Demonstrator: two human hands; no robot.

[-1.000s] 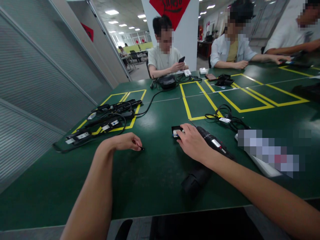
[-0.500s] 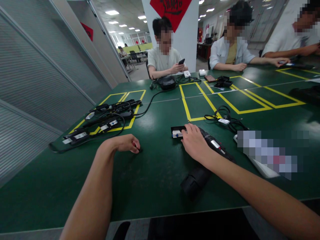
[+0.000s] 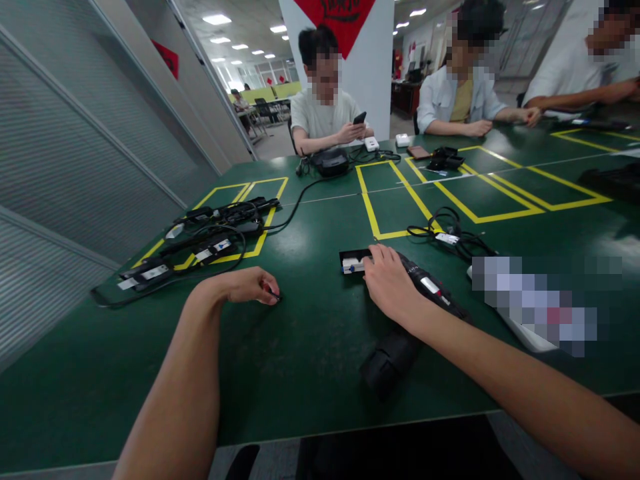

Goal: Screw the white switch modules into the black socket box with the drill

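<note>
My left hand [image 3: 254, 287] is closed above the green table [image 3: 290, 360], its fingertips pinching a small black piece [image 3: 275, 295] too small to identify. Across from it, my right hand [image 3: 390, 279] lies over a long black device [image 3: 417, 277] and grips its near left part. From under those fingers sticks out the device's open black end, with a white block [image 3: 353, 265] and a small blue part inside. The body continues to the right behind my wrist, with white labels on it. A thick black cylindrical part [image 3: 387, 363] shows below my right forearm, which partly hides it.
Black cabled devices [image 3: 210, 247] lie at left in a yellow-taped area. A coiled black cable [image 3: 445, 230] and a white blurred object [image 3: 530, 333] sit right of my right hand. Several people sit opposite, one holding a phone [image 3: 359, 118].
My hands hold nearly the same pose and the view has shifted slightly. A co-worker in a light blue shirt has drawn one hand back from the things on the table at the right.
</note>
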